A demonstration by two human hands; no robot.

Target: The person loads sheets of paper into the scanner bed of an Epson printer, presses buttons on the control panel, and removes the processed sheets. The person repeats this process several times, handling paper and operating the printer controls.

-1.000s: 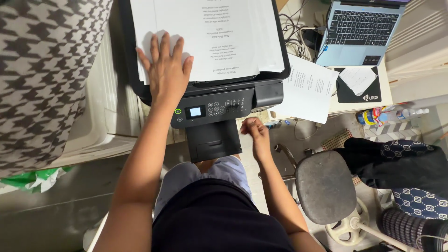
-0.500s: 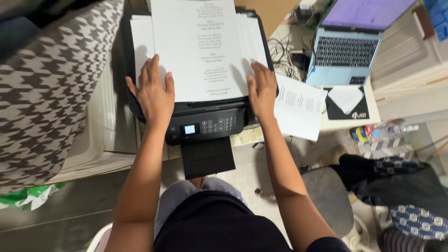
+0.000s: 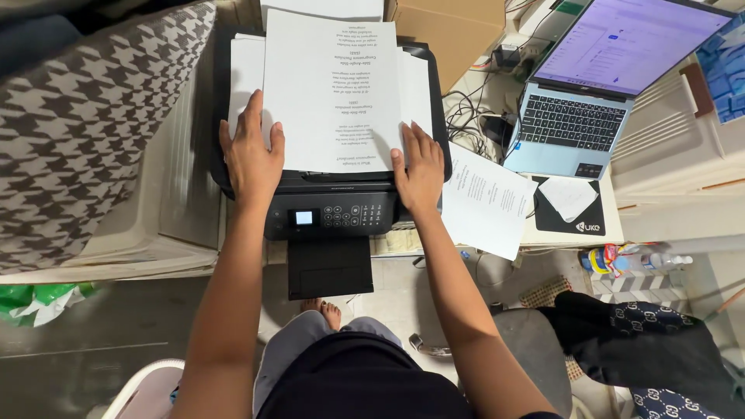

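Left hand (image 3: 252,159) flat | right hand (image 3: 419,172) flat | printed sheet (image 3: 334,93) between, on printer (image 3: 330,213)

The printed sheet (image 3: 334,85) runs off the top edge, and its lines of text are too small to make out. The left hand (image 3: 252,155) and right hand (image 3: 419,171) cover its lower corners and hide part of the printer (image 3: 330,209) lid beneath. The laptop (image 3: 601,85) screen is cut by the top and right edges. The cardboard box (image 3: 446,27) is cropped at the top. The person's torso leaves the bottom edge, hiding most of the stool (image 3: 535,341).
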